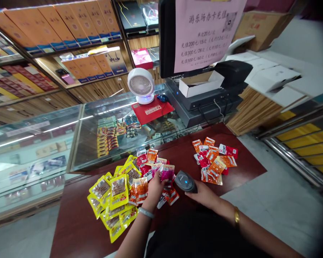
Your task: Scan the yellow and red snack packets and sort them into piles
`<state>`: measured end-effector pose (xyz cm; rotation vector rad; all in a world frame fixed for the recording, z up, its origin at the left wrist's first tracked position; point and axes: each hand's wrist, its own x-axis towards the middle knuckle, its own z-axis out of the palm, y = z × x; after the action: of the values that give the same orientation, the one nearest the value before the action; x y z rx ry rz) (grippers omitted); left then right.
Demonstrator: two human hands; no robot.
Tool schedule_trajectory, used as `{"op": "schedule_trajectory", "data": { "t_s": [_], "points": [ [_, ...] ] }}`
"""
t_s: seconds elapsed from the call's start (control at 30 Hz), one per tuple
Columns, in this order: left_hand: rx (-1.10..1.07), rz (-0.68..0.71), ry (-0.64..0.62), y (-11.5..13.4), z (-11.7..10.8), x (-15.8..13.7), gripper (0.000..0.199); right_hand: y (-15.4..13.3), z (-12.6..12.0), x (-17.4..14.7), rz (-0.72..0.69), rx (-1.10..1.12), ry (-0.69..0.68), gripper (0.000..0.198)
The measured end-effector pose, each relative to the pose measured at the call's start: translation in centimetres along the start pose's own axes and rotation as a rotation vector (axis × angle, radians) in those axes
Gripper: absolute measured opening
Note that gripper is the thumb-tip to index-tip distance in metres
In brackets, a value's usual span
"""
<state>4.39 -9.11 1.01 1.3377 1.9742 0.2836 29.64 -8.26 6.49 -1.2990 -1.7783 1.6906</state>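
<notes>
My right hand is wrapped round a dark grey barcode scanner with a small blue light on top, held over the dark red counter. Just left of it, my left hand pinches a pink snack packet at the pile of red and orange packets. Yellow snack packets lie heaped beside that pile, to the left of the hand. Beyond the scanner, on the right, is a separate heap of orange and red packets. The fingertips of my left hand are partly hidden among the packets.
The dark red counter top adjoins a glass display case. On the glass stand a white fan and a red mat. A monitor with a pink notice rises behind, above a grey cash drawer. Boxed shelves line the back.
</notes>
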Motion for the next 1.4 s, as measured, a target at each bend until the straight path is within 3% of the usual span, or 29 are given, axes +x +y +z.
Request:
{"op": "schedule_trajectory", "data": {
  "t_s": [0.23, 0.33, 0.47, 0.53, 0.6, 0.77, 0.83, 0.9, 1.07, 1.2, 1.4],
  "points": [
    [-0.036, 0.069, 0.000, 1.1, 0.7, 1.6, 0.025, -0.3, 0.1, 1.0, -0.009, 0.016, 0.031, 0.046],
    [-0.291, 0.085, -0.075, 4.2, 2.3, 3.9, 0.028, 0.2, 0.0, 0.7, 0.009, 0.031, 0.050, 0.050],
    [-0.752, 0.211, -0.348, 9.9, 4.6, 6.8, 0.032, 1.9, -0.4, -0.2, 0.054, 0.043, 0.078, 0.049],
    [-0.809, 0.263, -0.377, 11.2, 4.7, 7.4, 0.035, 3.0, -0.7, -0.6, 0.077, 0.023, 0.092, 0.048],
    [-0.658, 0.292, -0.289, 10.6, 3.7, 7.1, 0.037, 3.8, -0.7, -0.8, 0.091, 0.002, 0.111, 0.049],
    [0.221, 0.151, 0.150, 4.8, -0.5, 3.9, 0.044, 4.2, -0.4, -0.3, 0.088, 0.001, 0.059, 0.049],
    [0.409, 0.105, 0.224, 3.2, -1.3, 2.7, 0.050, 3.8, -0.3, 0.2, 0.085, 0.011, 0.026, 0.049],
    [0.482, 0.104, 0.213, 2.7, -1.4, 2.2, 0.051, 3.5, -0.3, 0.6, 0.079, 0.017, -0.001, 0.051],
    [0.453, 0.079, 0.124, 3.4, -0.9, 2.9, 0.041, 4.1, -0.6, 1.0, 0.091, -0.001, 0.002, 0.053],
    [0.214, -0.049, 0.018, 3.3, -1.4, 3.3, 0.028, 5.0, -0.8, 0.8, 0.116, -0.004, 0.015, 0.051],
    [-0.142, -0.075, 0.097, 1.6, -1.1, 3.2, 0.019, 4.3, -0.8, 0.3, 0.054, 0.052, 0.013, 0.052]
  ]
}}
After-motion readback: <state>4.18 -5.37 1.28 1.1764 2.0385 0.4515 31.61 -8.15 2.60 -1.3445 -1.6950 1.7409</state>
